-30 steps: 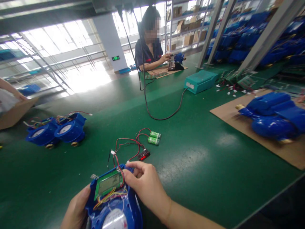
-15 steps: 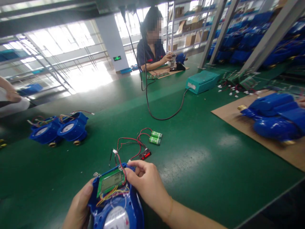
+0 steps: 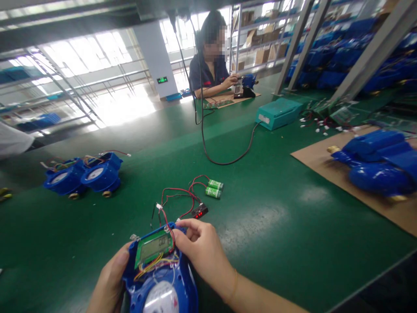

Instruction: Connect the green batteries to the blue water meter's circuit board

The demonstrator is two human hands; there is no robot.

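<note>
Meter: we hold a round blue plastic water meter with its lid off, low over the near edge of the green-matted bench; a green board with a grey LCD shows at its top.
Left hand: our left hand cups the meter's left side, fingers closed on the housing.
Right hand: our right hand sits on the meter's top right, fingers pinched shut at the board's corner where the red and black wires leave it.
Wires: they run to a small black module with a red readout and two green cylindrical batteries lying on the bench, just beyond.
Change: against a second ago, our grip looks unchanged; the view has tilted, so the meter sits slightly lower and right.
Left side: two more open blue meters stand together.
Right side: blue meter bodies lie on brown cardboard.
Far end: a person in dark blue works, seated, near a teal metal box.
</note>
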